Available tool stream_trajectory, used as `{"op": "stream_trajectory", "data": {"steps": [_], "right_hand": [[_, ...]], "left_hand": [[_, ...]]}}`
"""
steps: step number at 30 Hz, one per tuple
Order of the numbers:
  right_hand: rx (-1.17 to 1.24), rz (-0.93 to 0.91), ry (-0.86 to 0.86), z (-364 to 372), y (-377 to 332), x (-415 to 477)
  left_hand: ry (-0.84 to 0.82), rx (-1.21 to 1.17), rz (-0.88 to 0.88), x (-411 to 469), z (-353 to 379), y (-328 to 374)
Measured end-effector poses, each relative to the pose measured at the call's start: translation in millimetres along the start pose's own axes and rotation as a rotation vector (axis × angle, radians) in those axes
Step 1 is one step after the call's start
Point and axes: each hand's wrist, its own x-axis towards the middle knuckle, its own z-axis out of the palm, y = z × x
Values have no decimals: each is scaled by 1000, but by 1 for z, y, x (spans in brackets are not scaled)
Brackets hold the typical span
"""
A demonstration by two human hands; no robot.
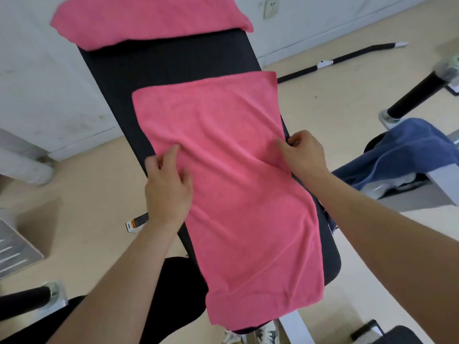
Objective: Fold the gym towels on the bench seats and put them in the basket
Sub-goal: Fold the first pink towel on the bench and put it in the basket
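A pink towel (233, 184) lies lengthwise on the black bench seat (169, 63), its near end hanging over the seat's front. My left hand (167, 184) pinches the towel's left edge about halfway along. My right hand (304, 152) pinches the right edge opposite it. A second pink towel (146, 18) lies across the far end of the bench. A blue towel (407, 150) is draped over another bench at the right. No basket is in view.
A black padded bar (347, 58) lies on the beige floor beyond the bench. A black roller pad (417, 95) on a metal post stands at the right. A metal step plate (15, 247) sits at the left edge. A white wall runs behind.
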Motion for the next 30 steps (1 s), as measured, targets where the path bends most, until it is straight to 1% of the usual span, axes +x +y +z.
{"op": "stream_trajectory", "data": {"steps": [3, 6, 8, 12, 15, 18, 20, 23, 24, 26, 28, 30], "right_hand": [[22, -60, 51, 9, -30, 32], [97, -50, 83, 13, -56, 58], [131, -44, 82, 14, -73, 68], [57, -97, 90, 18, -98, 79], [-41, -146, 97, 14, -113, 87], [-80, -161, 95, 7, -128, 93], [-67, -177, 124, 7, -138, 95], [42, -205, 190, 11, -156, 100], [63, -218, 204, 14, -162, 101], [73, -229, 198, 21, -170, 102], [40, -215, 164, 27, -171, 100], [-5, -210, 130, 31, -167, 98]], "left_hand": [[76, 29, -9, 51, -11, 5], [141, 44, -62, 87, -23, 1], [161, 43, -64, 105, -28, -7], [178, -61, -92, 122, -32, -14], [192, -71, -134, 130, -37, -15], [236, -95, -174, 140, -43, -22], [282, -154, -196, 149, -50, -28], [395, -231, -197, 167, -64, -32], [384, -241, -193, 171, -67, -31], [261, -231, -147, 171, -68, -30], [122, -115, -44, 162, -63, -30], [92, -28, 18, 158, -59, -33]]}}
